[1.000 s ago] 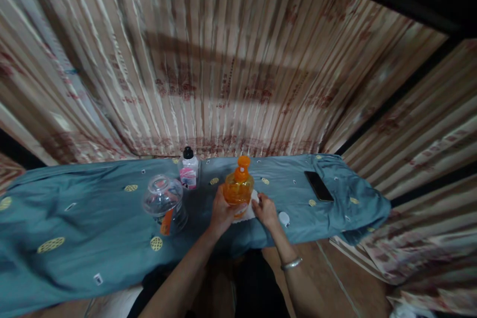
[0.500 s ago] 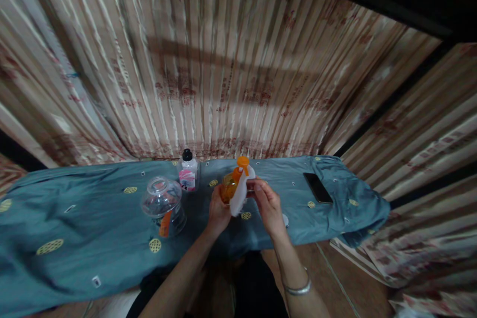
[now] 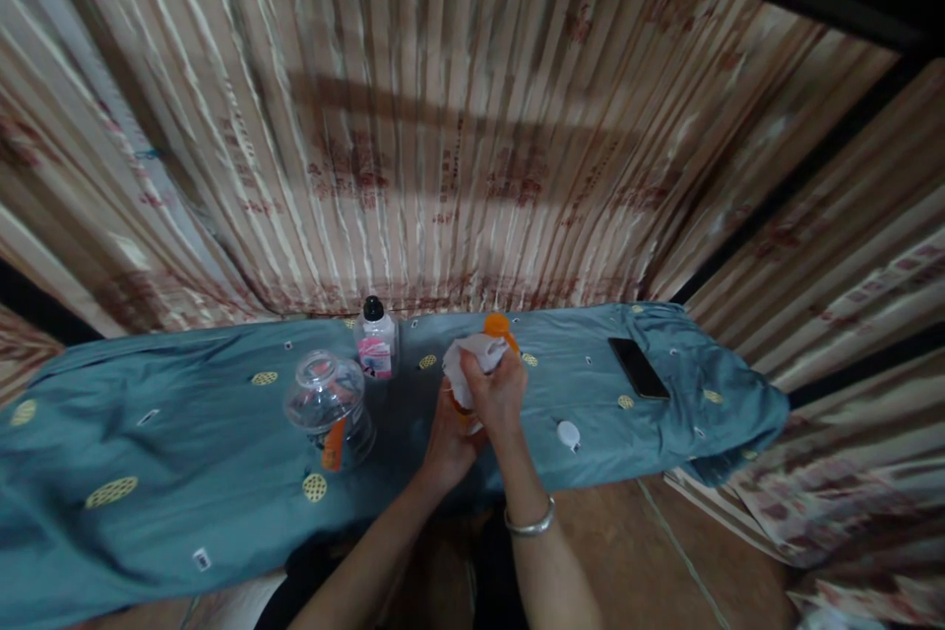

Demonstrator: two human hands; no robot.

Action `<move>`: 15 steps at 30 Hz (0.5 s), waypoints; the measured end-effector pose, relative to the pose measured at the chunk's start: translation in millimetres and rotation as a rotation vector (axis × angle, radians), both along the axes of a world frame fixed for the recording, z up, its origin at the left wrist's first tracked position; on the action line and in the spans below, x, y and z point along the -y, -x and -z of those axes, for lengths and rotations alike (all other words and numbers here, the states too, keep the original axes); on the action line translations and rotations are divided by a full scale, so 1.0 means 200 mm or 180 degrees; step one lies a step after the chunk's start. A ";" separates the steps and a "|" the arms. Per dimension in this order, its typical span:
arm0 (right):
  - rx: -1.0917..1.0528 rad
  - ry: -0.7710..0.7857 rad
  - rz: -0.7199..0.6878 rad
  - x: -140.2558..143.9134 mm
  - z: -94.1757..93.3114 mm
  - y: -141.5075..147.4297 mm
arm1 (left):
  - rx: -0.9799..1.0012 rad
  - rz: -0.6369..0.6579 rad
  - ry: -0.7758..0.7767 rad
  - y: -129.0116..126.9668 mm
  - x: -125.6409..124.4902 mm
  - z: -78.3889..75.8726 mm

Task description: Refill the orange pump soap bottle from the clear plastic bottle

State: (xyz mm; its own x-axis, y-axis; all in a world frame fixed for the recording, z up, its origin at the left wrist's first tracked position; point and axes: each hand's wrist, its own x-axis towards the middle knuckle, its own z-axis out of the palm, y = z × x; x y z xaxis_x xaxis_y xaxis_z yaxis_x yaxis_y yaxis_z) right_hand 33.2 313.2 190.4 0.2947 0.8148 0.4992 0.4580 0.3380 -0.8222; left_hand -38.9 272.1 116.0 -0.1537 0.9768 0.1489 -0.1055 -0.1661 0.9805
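Note:
My left hand (image 3: 445,438) grips the lower body of an orange bottle (image 3: 499,327), of which mostly the orange cap shows. My right hand (image 3: 496,392) presses a white cloth (image 3: 472,359) against the front of that bottle, covering most of it. Both hands are held just above the teal cloth-covered table (image 3: 184,433), near its front edge. A silver bangle sits on my right wrist.
A clear glass jar (image 3: 329,408) with an orange label lies to the left. A small clear bottle (image 3: 375,340) with a black cap stands behind it. A small white cap (image 3: 568,434) and a black phone (image 3: 639,368) lie to the right. Striped curtains hang behind.
My right hand picked the white cloth up from under the bottle and brought it over the bottle's front. The bottle was lifted off the table by my left hand.

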 end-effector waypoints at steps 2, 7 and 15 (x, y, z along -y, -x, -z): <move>-0.0101 -0.0037 0.0057 0.02 0.03 0.00 | -0.0336 0.0022 -0.0126 0.02 0.01 0.01; -0.0436 0.0109 -0.0125 0.07 0.09 -0.01 | -0.0909 0.0178 -0.0335 0.06 0.02 0.06; -0.0605 0.0108 -0.0298 0.12 0.21 -0.02 | -0.1297 0.0292 -0.0561 0.10 0.01 0.13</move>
